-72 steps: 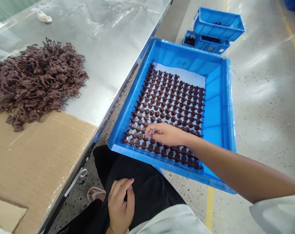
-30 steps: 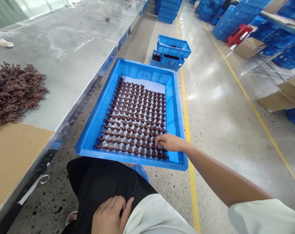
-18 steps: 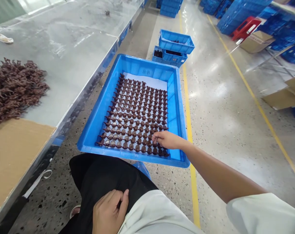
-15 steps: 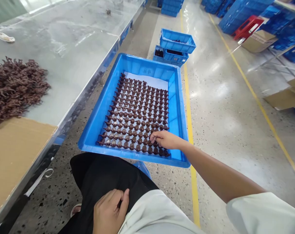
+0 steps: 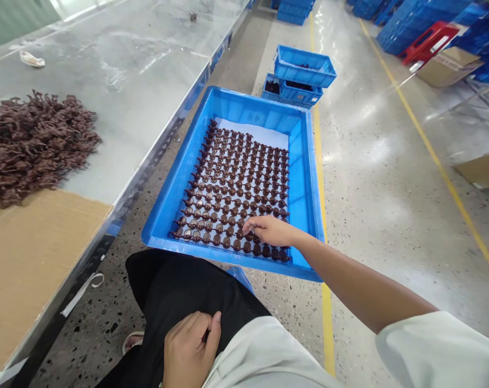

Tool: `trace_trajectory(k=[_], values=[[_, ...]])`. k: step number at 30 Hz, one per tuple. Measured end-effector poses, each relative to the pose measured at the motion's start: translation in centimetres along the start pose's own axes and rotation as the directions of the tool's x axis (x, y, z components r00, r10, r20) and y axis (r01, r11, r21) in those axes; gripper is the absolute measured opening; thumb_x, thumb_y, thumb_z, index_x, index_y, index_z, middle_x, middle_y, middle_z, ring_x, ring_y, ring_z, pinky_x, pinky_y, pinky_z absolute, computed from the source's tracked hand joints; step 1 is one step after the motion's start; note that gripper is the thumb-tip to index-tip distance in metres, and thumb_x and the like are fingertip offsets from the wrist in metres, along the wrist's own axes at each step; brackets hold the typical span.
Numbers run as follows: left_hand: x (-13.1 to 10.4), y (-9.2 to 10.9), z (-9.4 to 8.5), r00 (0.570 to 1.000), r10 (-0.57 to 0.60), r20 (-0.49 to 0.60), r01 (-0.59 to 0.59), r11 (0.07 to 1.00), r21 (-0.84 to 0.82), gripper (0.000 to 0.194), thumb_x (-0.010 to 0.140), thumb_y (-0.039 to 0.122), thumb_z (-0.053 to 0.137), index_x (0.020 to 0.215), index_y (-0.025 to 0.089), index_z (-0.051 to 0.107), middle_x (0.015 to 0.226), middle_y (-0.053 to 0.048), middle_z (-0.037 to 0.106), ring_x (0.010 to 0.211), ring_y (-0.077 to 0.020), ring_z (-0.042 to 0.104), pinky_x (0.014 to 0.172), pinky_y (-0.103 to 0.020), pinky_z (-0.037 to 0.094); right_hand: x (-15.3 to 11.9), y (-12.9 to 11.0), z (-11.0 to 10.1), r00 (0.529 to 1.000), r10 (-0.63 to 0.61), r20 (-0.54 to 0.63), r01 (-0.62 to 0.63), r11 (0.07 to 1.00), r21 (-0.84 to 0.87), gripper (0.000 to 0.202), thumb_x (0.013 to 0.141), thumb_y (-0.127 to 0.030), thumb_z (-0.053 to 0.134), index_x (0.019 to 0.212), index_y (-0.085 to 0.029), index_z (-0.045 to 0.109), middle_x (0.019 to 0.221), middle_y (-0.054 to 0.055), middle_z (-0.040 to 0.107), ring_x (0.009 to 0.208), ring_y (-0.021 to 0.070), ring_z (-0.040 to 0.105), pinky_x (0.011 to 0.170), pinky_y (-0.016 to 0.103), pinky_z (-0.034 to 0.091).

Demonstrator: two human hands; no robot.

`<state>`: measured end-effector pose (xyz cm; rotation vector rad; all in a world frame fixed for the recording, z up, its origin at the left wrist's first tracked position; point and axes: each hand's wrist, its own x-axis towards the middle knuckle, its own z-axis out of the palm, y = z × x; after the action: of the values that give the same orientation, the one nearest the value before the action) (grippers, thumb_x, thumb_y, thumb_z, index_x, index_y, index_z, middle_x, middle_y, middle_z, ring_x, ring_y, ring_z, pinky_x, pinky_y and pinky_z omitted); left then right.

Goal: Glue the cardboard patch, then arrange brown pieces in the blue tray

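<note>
In the centre of the frame, the right hand (image 5: pixel 269 230) is bent over the brown pieces (image 5: pixel 240 192), which lie in rows on a white sheet (image 5: pixel 270 135) inside the blue crate (image 5: pixel 228 258); its fingers are curled, but I cannot tell whether they grip one. The rows are spaced probably so that pieces do not tangle (unlike the heap (image 5: pixel 38 143) at the left edge). At lower centre, the left hand (image 5: pixel 191 345) rests on the black trousers (image 5: pixel 191 283), loosely closed, nothing visible in it.

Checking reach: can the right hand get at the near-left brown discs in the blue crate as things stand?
Likely yes: the right hand is over the crate, nothing visible blocks its way to those brown discs, and the left hand is on the lap.
</note>
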<state>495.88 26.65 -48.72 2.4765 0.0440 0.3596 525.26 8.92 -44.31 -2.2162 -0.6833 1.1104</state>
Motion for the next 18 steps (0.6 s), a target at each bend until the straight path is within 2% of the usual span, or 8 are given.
trace_trajectory(k=[3,8,12,18], values=[[0.0,-0.1,0.0,1.000,0.008,-0.017,-0.008,1.000,-0.003,0.033,0.096,0.015,0.063,0.069,0.020,0.046,0.061,0.005,0.049,0.055,-0.0089,0.049,0.058,-0.028,0.037,0.8,-0.4,0.3,0.999,-0.034,0.020,0.034,0.999,0.000,0.039,0.087,-0.003,0.044,0.110,-0.018,0.072,0.116,0.003,0.077,0.090,0.0160,0.071,0.080,0.026,0.053],[-0.1,-0.5,0.3,0.999,-0.002,-0.037,0.002,1.000,-0.013,0.033,0.096,0.014,0.064,0.070,0.020,0.044,0.061,0.005,0.048,0.055,-0.0086,0.048,0.058,-0.027,0.037,1.7,-1.2,0.1,0.997,-0.065,0.031,0.067,0.997,-0.042,0.038,0.085,-0.003,0.046,0.107,-0.018,0.073,0.113,0.005,0.077,0.102,0.0201,0.070,0.091,0.031,0.052],[-0.1,-0.7,0.4,0.999,-0.005,-0.049,0.004,1.000,-0.016,0.033,0.095,0.012,0.064,0.070,0.020,0.044,0.061,0.005,0.046,0.055,-0.0081,0.048,0.057,-0.027,0.036,2.3,-2.9,0.2,0.998,-0.068,0.010,0.069,0.997,-0.031,0.039,0.086,-0.003,0.043,0.106,-0.018,0.073,0.113,0.005,0.077,0.098,0.0192,0.070,0.090,0.029,0.051],[0.1,-0.8,0.2,0.998,-0.021,-0.052,0.019,0.999,-0.047,0.032,0.095,0.011,0.063,0.071,0.020,0.044,0.061,0.005,0.046,0.055,-0.0085,0.047,0.057,-0.028,0.036,4.0,-4.4,1.2,0.994,-0.096,0.051,0.098,0.994,-0.051,0.041,0.084,-0.001,0.045,0.108,-0.018,0.074,0.110,0.005,0.077,0.094,0.0184,0.069,0.085,0.027,0.050]])
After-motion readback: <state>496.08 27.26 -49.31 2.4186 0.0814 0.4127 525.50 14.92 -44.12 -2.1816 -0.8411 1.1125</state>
